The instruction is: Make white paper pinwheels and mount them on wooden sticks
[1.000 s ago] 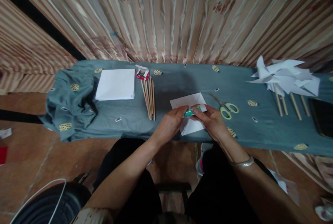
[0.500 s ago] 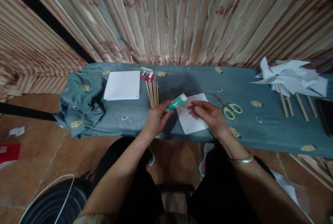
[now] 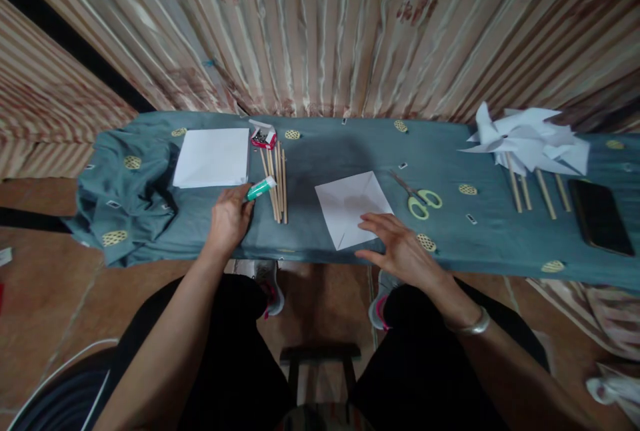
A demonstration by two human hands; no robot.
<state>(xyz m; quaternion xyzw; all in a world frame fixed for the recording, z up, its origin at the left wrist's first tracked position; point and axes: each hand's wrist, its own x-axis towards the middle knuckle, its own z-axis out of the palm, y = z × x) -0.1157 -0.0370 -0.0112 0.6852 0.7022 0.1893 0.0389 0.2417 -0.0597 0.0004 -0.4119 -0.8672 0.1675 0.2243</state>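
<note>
In my left hand [image 3: 230, 219] is a green glue stick [image 3: 260, 189] with a white end, held low between the paper stack and the wooden sticks. Several thin wooden sticks [image 3: 280, 184] lie side by side just right of it. My right hand [image 3: 397, 244] has its fingers apart over the near right edge of a square white paper [image 3: 350, 207]; crease or cut lines run in from the paper's corners. Scissors with pale green handles [image 3: 424, 204] rest to the right of that paper, blades pointing away to the left.
A stack of white paper [image 3: 213, 157] lies on the left, beside a small red box of metal pins [image 3: 263, 135]. White paper pinwheels [image 3: 530, 141] on sticks lie at the right, near a black phone [image 3: 600, 216]. A green cloth [image 3: 310, 237] covers the narrow table; a curtain [image 3: 320, 37] hangs behind.
My left hand has moved left with the glue stick, away from the square paper to beside the sticks. My right hand has lowered toward the paper's near edge and its fingers have spread.
</note>
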